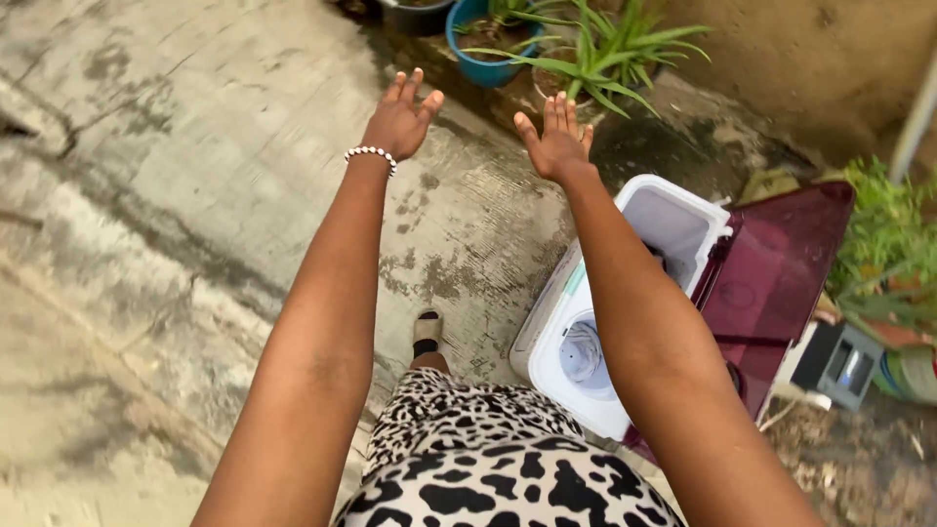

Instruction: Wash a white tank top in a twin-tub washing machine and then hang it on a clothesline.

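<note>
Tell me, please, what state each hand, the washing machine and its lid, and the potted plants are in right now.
left hand: open, empty, raised, fingers spread.
right hand: open, empty, raised.
washing machine: tub open; some cloth inside the round spinner opening.
dark red lid: swung up, open.
blue pot: upright on the concrete floor, plant in it.
spiky green plant: upright, leaves fanned out.

White twin-tub washer [625,322] (lid raised)

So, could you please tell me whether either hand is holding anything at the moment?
No, the left hand and right hand are both open and empty, raised above the concrete ground.
</note>
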